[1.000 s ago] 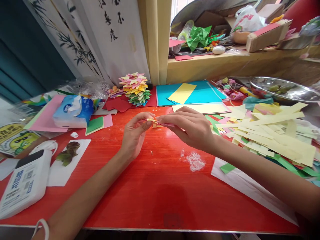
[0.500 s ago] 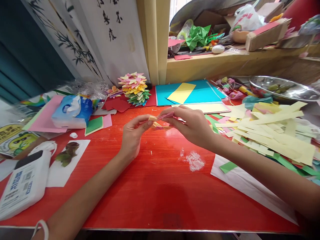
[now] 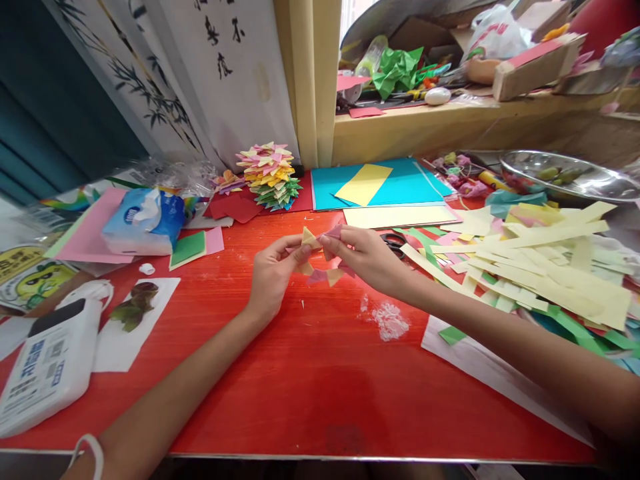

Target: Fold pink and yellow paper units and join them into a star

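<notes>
Both hands, left hand point(image 3: 273, 270), right hand point(image 3: 367, 257), pinching folded paper star point(image 3: 323, 257), Chinese calligraphy scroll point(image 3: 220, 60) behind

Red table point(image 3: 310, 373); bamboo scroll point(image 3: 200, 73) on wall; cluttered wooden sill point(image 3: 450, 130); daylight.

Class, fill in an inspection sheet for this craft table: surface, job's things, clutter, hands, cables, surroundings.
Surface: red table, with a white smear.
Job's things: pink-and-yellow paper star, held above the table.
Clutter: paper strips, scissors, stack of stars, tissue pack, white bottle, metal bowl.
Hands: left hand and right hand both pinch the star.
Cables: nothing seen.
Surroundings: bamboo-print curtain; crowded sill.
</notes>
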Available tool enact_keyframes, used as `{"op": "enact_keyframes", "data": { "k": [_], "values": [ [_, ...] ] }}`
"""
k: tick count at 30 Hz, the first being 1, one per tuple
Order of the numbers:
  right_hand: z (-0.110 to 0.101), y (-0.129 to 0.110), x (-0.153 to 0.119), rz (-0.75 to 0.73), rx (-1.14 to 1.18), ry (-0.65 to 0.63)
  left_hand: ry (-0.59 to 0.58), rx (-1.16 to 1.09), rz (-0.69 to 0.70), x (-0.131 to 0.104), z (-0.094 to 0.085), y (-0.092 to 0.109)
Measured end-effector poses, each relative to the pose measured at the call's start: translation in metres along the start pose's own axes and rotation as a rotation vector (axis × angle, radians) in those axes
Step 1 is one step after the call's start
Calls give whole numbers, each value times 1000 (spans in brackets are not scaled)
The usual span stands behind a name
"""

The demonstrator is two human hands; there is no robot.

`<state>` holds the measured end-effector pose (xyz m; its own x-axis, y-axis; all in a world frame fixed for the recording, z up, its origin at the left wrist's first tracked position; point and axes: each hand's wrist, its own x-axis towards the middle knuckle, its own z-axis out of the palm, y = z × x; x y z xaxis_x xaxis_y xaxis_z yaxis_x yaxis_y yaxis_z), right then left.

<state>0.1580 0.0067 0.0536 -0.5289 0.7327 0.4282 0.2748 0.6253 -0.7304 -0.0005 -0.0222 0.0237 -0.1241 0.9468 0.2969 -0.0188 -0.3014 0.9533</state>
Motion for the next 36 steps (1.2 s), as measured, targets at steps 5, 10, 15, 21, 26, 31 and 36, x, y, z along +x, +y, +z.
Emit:
{"op": "enact_keyframes", "data": {
  "k": [5,10,15,21,26,31,36],
  "values": [
    [-1,3,0,63,-28,-85,-37,-6,-30,-1,0,-3],
    [0,5,0,135,-42,-156,-71,14,-54,0,-2,-4],
    [-5,3,4,155,-107,-186,-132,69,-108,4,-4,0],
    [-11,16,7,191,25,-30,-192,19,-209,8,-4,-1],
    [-12,28,9,204,172,0,-239,18,-243,10,-7,-5],
    [-12,28,9,166,137,-14,-271,54,-249,9,-7,-6],
    [-8,27,5,191,89,-16,-248,21,-244,7,-6,-9]
  ]
}}
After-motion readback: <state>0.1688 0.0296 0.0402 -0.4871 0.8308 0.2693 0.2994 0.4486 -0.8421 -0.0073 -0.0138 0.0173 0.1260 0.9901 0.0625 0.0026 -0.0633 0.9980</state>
